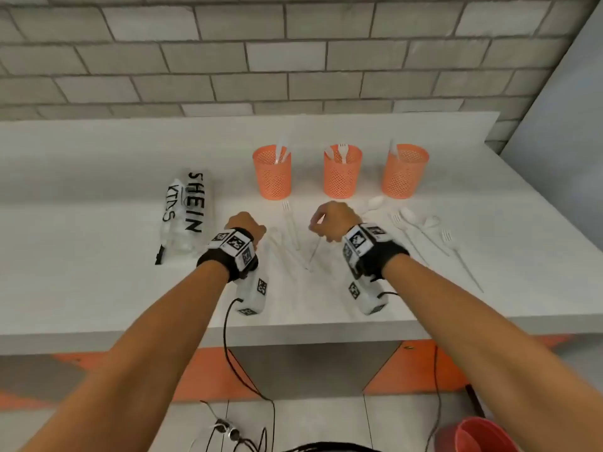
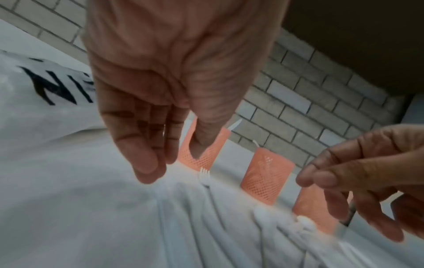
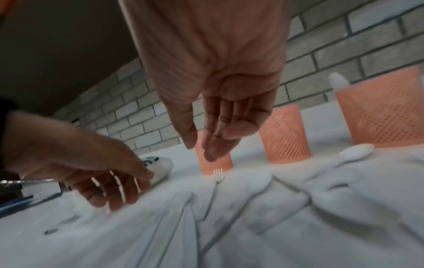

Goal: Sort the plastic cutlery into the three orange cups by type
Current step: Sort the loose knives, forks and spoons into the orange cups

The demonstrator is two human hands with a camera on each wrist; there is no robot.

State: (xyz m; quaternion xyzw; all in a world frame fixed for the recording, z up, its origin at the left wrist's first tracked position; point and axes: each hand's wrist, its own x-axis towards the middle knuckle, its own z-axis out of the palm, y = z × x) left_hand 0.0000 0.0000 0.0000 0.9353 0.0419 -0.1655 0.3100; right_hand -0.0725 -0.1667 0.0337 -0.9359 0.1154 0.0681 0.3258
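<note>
Three orange mesh cups stand in a row at the back of the white table: left (image 1: 272,172), middle (image 1: 342,171), right (image 1: 404,171). White pieces stand in each; a fork shows in the middle one. Loose white cutlery lies in front: a fork (image 1: 287,207) (image 3: 218,175), long thin pieces (image 1: 287,252) between my hands, and spoons and forks (image 1: 421,226) to the right. My left hand (image 1: 246,225) (image 2: 173,163) hovers low over the thin pieces, fingers relaxed and empty. My right hand (image 1: 329,220) (image 3: 199,150) hangs over a slanted thin piece (image 1: 316,247), with nothing between thumb and fingers.
A clear plastic bag with black lettering (image 1: 186,210) lies left of the cups. A grey brick wall runs behind the table. The table's front edge (image 1: 293,324) is close below my wrists. A red bucket (image 1: 479,435) stands on the floor at lower right.
</note>
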